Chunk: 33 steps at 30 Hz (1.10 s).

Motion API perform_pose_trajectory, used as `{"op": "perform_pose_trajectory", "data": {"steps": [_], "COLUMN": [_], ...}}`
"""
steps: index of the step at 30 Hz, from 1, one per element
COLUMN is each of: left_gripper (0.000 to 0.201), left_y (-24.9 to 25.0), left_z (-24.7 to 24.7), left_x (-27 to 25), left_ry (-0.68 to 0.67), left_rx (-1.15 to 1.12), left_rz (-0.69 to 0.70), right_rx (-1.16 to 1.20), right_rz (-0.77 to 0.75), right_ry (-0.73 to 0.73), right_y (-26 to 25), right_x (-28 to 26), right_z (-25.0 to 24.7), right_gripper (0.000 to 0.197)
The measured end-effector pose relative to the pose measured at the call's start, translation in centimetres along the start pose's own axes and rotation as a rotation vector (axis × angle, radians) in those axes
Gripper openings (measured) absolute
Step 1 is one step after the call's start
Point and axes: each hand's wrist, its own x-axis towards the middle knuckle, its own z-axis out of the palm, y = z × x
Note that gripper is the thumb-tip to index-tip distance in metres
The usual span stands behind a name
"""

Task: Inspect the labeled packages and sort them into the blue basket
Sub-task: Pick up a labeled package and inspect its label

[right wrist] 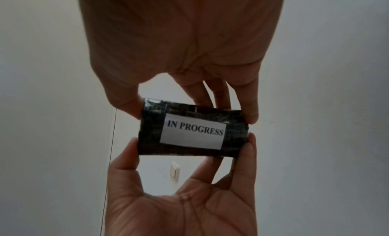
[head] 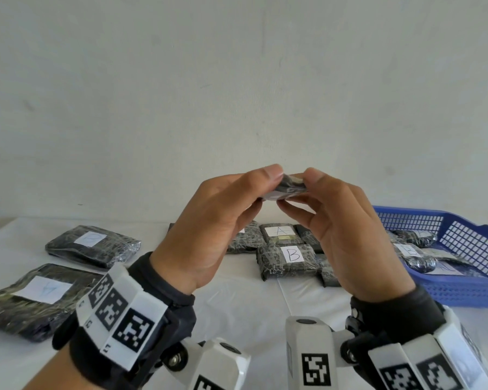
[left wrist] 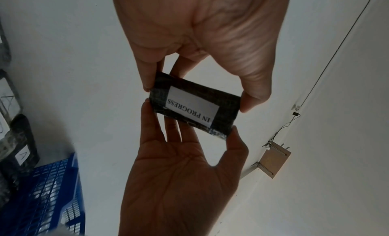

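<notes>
Package (head: 290, 188) pinched between left hand (head: 209, 229) and right hand (head: 347, 235), label hidden from head view

Your left hand (head: 209, 229): pinches small dark package (head: 289, 187)
Your right hand (head: 347, 235): pinches its other end
Basket (head: 462, 243): right, holds packages
Table (head: 251, 299): labelled packages

black crinkly-wrapped package (right wrist: 192, 131) with white label, blue mesh basket (head: 462, 237), white tablecloth (head: 237, 299), black-and-white checkered wrist markers (head: 119, 308)
</notes>
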Motion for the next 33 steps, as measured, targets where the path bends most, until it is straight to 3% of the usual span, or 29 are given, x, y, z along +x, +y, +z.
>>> {"op": "perform_pose_trajectory", "data": {"steps": [3, 13, 18, 21, 24, 26, 30, 33], "left_gripper": [0.028, 0.029, 0.036, 0.051, 0.041, 0.034, 0.014, 0.008], "left_y": [-0.4, -0.6, -0.7, -0.6, -0.5, -0.5, -0.7, -0.7], "left_z": [-0.4, -0.1, -0.3, -0.6, -0.6, -0.7, -1.3, -1.6], "left_x": [0.3, 0.2, 0.4, 0.5, 0.3, 0.2, 0.5, 0.5], "left_ry": [0.016, 0.034, 0.054, 0.068, 0.013, 0.013, 0.132, 0.15], "left_rx": [-0.047, -0.028, -0.018, 0.101, 0.291, 0.345, 0.188, 0.102], "left_rz": [-0.008, -0.05, -0.145, -0.259, -0.314, -0.271, -0.115, -0.116], "right_rx": [0.08, 0.096, -0.092, -0.208, -0.282, -0.24, -0.256, -0.276], "right_rz": [0.019, 0.074, 0.111, 0.131, 0.101, 0.14, 0.191, 0.195], "right_ry": [-0.014, 0.053, 0.103, 0.105, 0.13, 0.128, 0.048, -0.009], "right_y": [0.2, 0.1, -0.4, -0.5, -0.7, -0.7, -0.8, -0.8], "right_x": [0.2, 0.3, 0.2, 0.3, 0.3, 0.2, 0.0, 0.0], "right_z": [-0.2, 0.0, 0.6, 0.2, -0.4, -0.7, -0.9, -0.7], "right_gripper": [0.034, 0.04, 0.064, 0.057, 0.038, 0.036, 0.041, 0.028]}}
